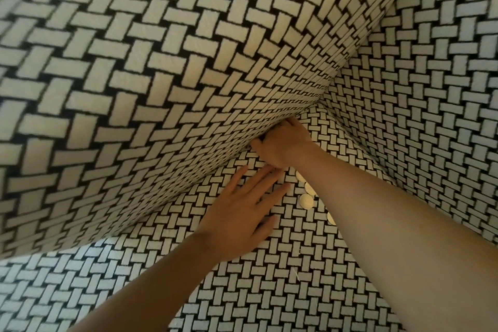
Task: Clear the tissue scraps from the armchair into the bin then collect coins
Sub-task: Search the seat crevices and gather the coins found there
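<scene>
The armchair has black-and-white woven fabric. Its seat cushion is tilted up at the left, baring the seat base. My right hand grips the cushion's lower edge at the back corner, fingers tucked under it. My left hand lies flat on the seat base with fingers spread, holding nothing. Several pale round coins lie on the base just right of my left fingertips, partly hidden under my right forearm. No tissue scraps and no bin are in view.
The armchair's inner side wall rises at the right and meets the raised cushion in a narrow corner behind my right hand. A thin pale thread or sliver lies on the seat base near my right forearm.
</scene>
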{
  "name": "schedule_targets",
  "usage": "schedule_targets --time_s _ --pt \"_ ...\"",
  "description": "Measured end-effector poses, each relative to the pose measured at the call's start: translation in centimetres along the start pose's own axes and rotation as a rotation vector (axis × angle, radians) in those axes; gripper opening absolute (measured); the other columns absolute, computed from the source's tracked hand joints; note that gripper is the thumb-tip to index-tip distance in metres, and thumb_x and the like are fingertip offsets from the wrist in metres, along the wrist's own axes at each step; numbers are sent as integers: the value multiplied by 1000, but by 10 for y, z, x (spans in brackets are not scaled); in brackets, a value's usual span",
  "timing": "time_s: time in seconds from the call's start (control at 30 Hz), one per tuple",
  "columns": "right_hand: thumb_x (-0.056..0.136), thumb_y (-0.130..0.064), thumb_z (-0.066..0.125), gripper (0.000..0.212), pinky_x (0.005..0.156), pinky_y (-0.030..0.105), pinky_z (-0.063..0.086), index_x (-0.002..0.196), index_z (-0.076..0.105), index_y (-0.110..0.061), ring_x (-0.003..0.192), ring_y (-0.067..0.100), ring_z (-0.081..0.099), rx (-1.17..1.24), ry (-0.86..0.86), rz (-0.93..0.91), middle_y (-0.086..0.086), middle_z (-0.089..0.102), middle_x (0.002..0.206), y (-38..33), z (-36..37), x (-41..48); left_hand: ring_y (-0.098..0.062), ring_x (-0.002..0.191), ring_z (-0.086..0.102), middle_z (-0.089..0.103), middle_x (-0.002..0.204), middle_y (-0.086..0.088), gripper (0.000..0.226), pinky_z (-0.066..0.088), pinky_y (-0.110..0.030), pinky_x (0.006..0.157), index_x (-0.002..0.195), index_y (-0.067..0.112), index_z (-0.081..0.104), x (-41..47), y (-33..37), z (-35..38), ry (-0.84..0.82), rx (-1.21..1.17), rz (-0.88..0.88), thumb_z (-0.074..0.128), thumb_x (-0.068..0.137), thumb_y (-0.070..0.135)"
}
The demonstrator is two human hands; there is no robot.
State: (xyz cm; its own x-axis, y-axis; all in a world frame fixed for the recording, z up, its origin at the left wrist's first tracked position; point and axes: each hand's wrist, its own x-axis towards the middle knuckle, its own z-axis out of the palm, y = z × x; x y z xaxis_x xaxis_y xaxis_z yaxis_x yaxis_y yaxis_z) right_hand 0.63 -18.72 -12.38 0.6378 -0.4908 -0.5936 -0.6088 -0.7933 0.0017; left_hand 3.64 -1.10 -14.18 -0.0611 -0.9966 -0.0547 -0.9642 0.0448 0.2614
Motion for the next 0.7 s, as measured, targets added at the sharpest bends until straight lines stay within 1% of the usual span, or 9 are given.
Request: schedule_targets --time_s 0.07,0.17,0.3,0.4,0.47,0.57,0.7 --pt "93 -58 10 73 119 38 -4 152 1 -16 147 21 0 1 -16 7 5 4 160 0 -2 1 -18 145 12 18 157 -3 58 12 -43 113 148 23 25 -30 -10 -2 -38 49 22 32 95 44" --pt "95 -56 11 71 119 38 -4 152 -1 -16 147 20 0 2 -27 24 4 1 160 0 -3 1 -19 145 12 14 158 -1 62 17 -45 110 150 28 17 -77 -30 -6 -72 119 55 31 94 50" --pt "95 -56 14 71 119 37 -4 152 -4 -17 147 20 -2 6 -48 43 5 -3 160 -2 -5 3 -19 145 14 19 157 0 67 17 -47 112 149 29 20 -85 -39 -5 -39 69 88 42 88 47" --pt "96 -56 17 71 118 36 -4 152 -4 -18 147 20 -1 19 -43 28 4 -3 160 -2 -4 3 -19 145 13 19 157 0 66 15 -48 113 149 28 21 -85 -41 -1 -12 42 99 43 88 43" --pt "96 -56 19 70 119 38 -2 152 -2 -19 147 21 1 -2 -11 32 4 -1 160 -3 -3 1 -19 145 12 18 157 0 67 13 -48 114 149 28 20 -86 -43 2 -15 44 101 42 88 42" --pt "98 -52 20 66 119 38 0 152 4 -19 146 22 5 -36 -8 34 4 3 160 -5 -7 -2 -20 146 10 16 157 0 67 12 -48 114 149 27 19 -85 -43 3 -14 72 109 40 88 43" --pt "100 -44 21 57 117 39 5 150 22 -17 145 24 13 -117 5 23 5 17 158 -10 -8 -7 -20 145 11 17 157 -1 66 11 -49 114 149 27 22 -86 -43 6 10 69 114 40 88 42"
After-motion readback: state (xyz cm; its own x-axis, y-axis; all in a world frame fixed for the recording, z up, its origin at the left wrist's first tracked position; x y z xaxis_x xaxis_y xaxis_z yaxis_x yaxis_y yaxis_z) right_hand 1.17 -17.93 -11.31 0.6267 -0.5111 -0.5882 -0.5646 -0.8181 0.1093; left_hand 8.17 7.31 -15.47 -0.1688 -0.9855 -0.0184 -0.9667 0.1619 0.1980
